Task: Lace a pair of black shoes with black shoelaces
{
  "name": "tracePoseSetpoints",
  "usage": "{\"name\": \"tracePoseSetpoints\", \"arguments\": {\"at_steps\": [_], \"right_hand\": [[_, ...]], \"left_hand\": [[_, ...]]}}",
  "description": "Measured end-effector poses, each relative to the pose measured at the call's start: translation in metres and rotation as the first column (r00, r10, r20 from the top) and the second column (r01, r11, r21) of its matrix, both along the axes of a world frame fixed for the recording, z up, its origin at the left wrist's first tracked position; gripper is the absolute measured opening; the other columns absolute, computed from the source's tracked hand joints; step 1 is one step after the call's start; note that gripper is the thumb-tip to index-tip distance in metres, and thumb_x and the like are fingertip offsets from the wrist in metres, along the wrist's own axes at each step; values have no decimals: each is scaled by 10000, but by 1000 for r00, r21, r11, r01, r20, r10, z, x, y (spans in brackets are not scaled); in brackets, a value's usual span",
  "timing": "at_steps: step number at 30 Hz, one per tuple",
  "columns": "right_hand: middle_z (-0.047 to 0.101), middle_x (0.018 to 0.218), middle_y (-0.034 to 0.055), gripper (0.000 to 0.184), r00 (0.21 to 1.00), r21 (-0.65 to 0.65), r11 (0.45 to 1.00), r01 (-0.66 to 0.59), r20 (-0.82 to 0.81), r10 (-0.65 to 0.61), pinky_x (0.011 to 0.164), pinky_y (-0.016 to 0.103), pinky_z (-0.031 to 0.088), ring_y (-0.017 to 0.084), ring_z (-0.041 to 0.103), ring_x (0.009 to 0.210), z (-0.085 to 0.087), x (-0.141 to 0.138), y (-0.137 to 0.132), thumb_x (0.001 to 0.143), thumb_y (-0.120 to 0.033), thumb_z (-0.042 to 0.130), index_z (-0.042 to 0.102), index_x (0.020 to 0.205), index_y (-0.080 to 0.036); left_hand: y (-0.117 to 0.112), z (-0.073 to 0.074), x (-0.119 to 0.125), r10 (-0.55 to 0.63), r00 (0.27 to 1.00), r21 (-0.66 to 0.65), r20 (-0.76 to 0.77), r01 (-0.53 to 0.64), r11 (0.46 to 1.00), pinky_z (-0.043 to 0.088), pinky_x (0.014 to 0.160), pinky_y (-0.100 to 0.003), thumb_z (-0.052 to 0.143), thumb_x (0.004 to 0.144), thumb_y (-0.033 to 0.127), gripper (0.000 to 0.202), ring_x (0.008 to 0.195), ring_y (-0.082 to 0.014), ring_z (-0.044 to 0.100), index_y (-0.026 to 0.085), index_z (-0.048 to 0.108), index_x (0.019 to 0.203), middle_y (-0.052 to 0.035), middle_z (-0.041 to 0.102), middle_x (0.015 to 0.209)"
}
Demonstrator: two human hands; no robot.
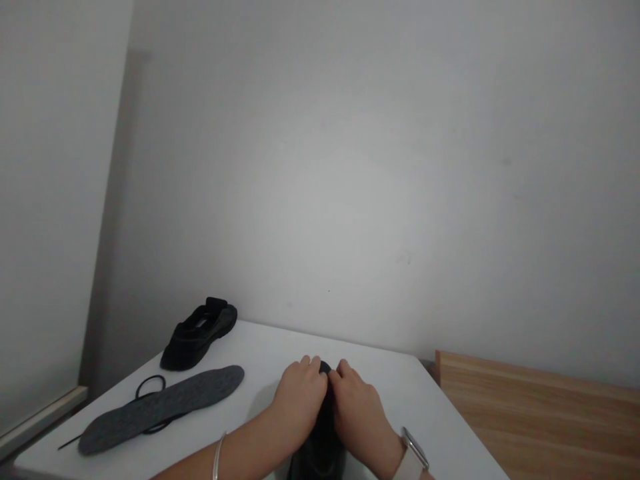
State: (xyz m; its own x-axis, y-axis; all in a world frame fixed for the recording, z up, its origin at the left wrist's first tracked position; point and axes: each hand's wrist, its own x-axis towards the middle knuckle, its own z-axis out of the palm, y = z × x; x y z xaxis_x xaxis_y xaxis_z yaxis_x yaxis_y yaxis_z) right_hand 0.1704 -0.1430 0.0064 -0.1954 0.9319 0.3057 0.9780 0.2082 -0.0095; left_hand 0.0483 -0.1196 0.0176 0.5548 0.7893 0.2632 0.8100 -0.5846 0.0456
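A black shoe (320, 453) stands on the white table close in front of me, partly covered by my hands. My left hand (301, 395) is closed on its left side, and my right hand (357, 405) grips it from the right. The fingertips of both hands nearly meet at the shoe's far end, where a small black part shows between them. To the left lies a flat grey insole (165, 407) on top of a black shoelace (151, 380). A second black shoe (200, 333) rests at the table's back left corner.
The white table (270, 343) meets a pale grey wall (340, 200) at the back. Beyond its right edge is a wooden board (540, 413). A white panel (50, 200) rises at the left.
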Motion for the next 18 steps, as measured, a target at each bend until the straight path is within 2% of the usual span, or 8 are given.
{"name": "tracePoseSetpoints", "arguments": {"at_steps": [2, 5, 7, 9, 11, 12, 14, 18], "right_hand": [[607, 1094, 157, 335, 997, 9, 1000, -22, -77, 23, 714, 329, 473, 250, 633, 917, -2, 3, 3, 781, 2, 387, 600, 987, -156], [652, 943, 118, 229, 949, 70, 994, -85, -299, 102, 714, 314, 455, 231, 631, 867, 1, 6, 8, 821, -49, 402, 564, 938, -161], [649, 806, 64, 123, 841, 153, 978, -138, -504, 198, 655, 285, 446, 194, 624, 751, 10, 8, 11, 854, -115, 424, 523, 884, -181], [612, 712, 14, 53, 652, 287, 944, -165, -686, 323, 586, 260, 436, 157, 592, 635, 24, 11, 11, 882, -191, 438, 487, 865, -199], [582, 689, -11, 60, 462, 455, 884, -108, -764, 450, 582, 255, 444, 138, 577, 610, 38, 13, 9, 901, -251, 446, 480, 880, -205], [577, 694, -15, 68, 396, 523, 850, -60, -769, 502, 602, 260, 452, 135, 580, 624, 43, 14, 8, 903, -268, 458, 485, 890, -206], [578, 718, -14, 73, 329, 598, 802, 3, -758, 564, 648, 273, 465, 133, 590, 657, 49, 15, 7, 898, -274, 486, 502, 891, -203], [605, 822, 17, 83, 261, 596, 802, -38, -769, 584, 668, 289, 489, 140, 613, 704, 45, 13, 5, 897, -279, 499, 523, 893, -199]], "left_hand": [[-1, 1, -3, -42, 997, 43, 60, 39, 998, 450, 858, -456, 464, 742, 14, 308, 1019, -330, 567, 110, 645, 972, -186, 624, 1086], [2, 12, -9, -132, 956, 40, 261, 126, 991, 455, 771, -353, 444, 788, 62, 231, 880, -245, 592, 169, 613, 904, -96, 644, 939], [6, 27, -15, -191, 881, 74, 434, 176, 982, 436, 715, -299, 424, 837, 116, 176, 803, -197, 580, 184, 585, 859, -53, 631, 869], [10, 44, -21, -236, 784, 147, 574, 185, 972, 414, 696, -274, 420, 864, 159, 155, 765, -171, 558, 185, 571, 836, -30, 609, 829], [12, 56, -26, -264, 704, 203, 660, 171, 964, 402, 692, -263, 446, 864, 184, 135, 745, -158, 544, 183, 573, 817, -17, 593, 800], [13, 60, -28, -268, 674, 216, 689, 162, 963, 400, 684, -257, 466, 858, 195, 125, 733, -152, 541, 182, 580, 809, -14, 587, 799], [14, 62, -31, -266, 632, 224, 728, 147, 963, 400, 659, -246, 500, 846, 214, 116, 709, -140, 536, 182, 605, 807, -15, 581, 824], [13, 57, -31, -248, 604, 218, 757, 125, 968, 401, 635, -241, 545, 826, 237, 119, 680, -135, 530, 187, 644, 784, -13, 596, 783]]}}
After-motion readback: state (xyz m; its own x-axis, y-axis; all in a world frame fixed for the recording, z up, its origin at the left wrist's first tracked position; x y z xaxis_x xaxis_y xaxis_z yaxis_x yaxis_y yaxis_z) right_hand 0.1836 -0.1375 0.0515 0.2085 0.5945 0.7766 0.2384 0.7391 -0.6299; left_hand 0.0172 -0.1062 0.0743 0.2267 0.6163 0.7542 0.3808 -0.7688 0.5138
